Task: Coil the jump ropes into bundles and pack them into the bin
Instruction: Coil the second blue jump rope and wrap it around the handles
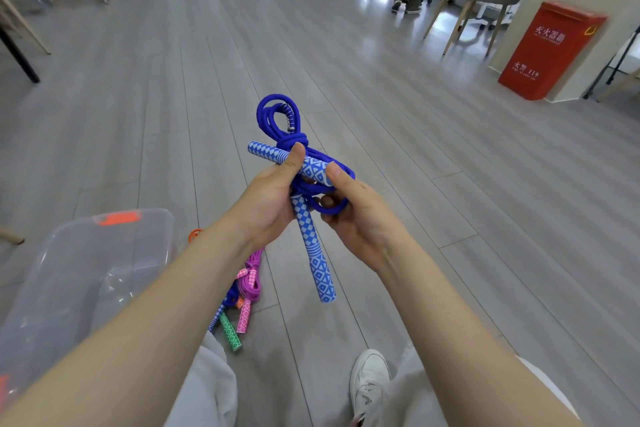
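A blue jump rope (pixel 277 114) is coiled and knotted into a bundle held in front of me above the floor. My left hand (pixel 273 194) grips the bundle, thumb pressed on one patterned blue handle (pixel 273 154). My right hand (pixel 353 208) pinches the same handle's other end and has fingers curled through a rope loop. The second blue handle (pixel 317 256) hangs down between my wrists. A clear plastic bin (pixel 79 274) with an orange latch stands on the floor at the lower left.
Several more jump ropes (pixel 242 298), pink, green, blue and orange, lie on the floor beside the bin. My shoe (pixel 369 381) is at the bottom. A red fire box (pixel 550 48) and chairs stand at the right; a person stands far back.
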